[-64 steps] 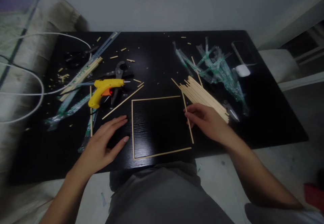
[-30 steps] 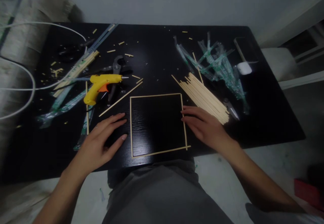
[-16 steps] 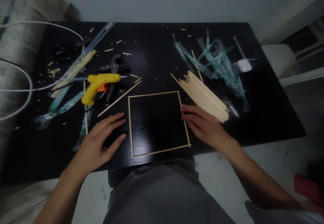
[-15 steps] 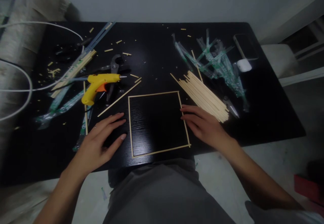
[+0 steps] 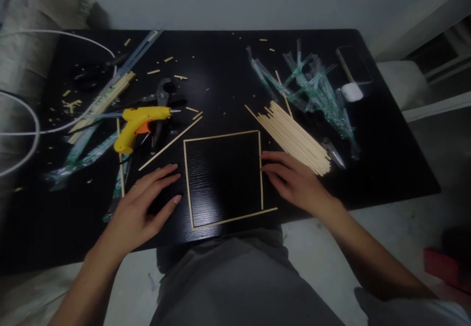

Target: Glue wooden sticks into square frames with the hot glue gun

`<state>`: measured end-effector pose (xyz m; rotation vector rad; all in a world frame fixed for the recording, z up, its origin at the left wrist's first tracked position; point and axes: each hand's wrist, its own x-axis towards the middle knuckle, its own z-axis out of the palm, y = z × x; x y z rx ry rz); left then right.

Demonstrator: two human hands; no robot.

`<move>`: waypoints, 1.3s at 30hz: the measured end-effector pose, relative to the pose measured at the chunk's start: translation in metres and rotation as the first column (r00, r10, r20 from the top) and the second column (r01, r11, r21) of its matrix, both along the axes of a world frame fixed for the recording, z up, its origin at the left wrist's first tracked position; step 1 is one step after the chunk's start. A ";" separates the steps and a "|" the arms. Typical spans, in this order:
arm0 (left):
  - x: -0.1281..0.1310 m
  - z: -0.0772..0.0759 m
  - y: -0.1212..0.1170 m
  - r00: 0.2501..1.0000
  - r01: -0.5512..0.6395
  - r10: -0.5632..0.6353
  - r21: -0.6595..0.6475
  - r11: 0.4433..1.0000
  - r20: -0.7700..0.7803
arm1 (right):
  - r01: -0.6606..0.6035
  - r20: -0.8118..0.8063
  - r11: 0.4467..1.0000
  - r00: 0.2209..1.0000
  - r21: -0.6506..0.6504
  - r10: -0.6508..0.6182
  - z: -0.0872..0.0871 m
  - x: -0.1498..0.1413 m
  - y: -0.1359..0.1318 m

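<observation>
Four-sided on the black tabletop lies an outline of thin wooden sticks: a left stick (image 5: 188, 183), a top stick (image 5: 221, 136), a bottom stick (image 5: 231, 219) and a right stick (image 5: 261, 178). The right stick's lower end stops just short of the bottom stick, which runs on past it to the right. My right hand (image 5: 294, 181) rests at the right stick, fingertips touching its outer side, fingers stretched and not wrapped round it. To the left of the outline, my left hand (image 5: 147, 203) lies open on the table, holding nothing, its fingers apart from the left stick.
A yellow glue gun (image 5: 138, 124) lies at left near dark pliers (image 5: 162, 95) and a loose stick (image 5: 171, 142). A stack of sticks (image 5: 294, 137), clear-green plastic wrapping (image 5: 316, 88), a phone (image 5: 355, 64) and a white case (image 5: 352, 92) are at right. A white cable (image 5: 86, 36) loops at left.
The right stick's lower end has swung left, away from the end of the bottom stick, leaving a small gap. My right hand stays at that stick; my left hand has barely moved.
</observation>
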<state>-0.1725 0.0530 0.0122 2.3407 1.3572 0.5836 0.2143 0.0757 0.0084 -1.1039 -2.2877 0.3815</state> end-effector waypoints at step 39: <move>0.000 0.001 0.003 0.970 0.208 -0.201 0.038 0.977 -0.138 | 0.015 -0.055 0.990 0.998 -0.140 -0.022 0.008 0.003 -0.015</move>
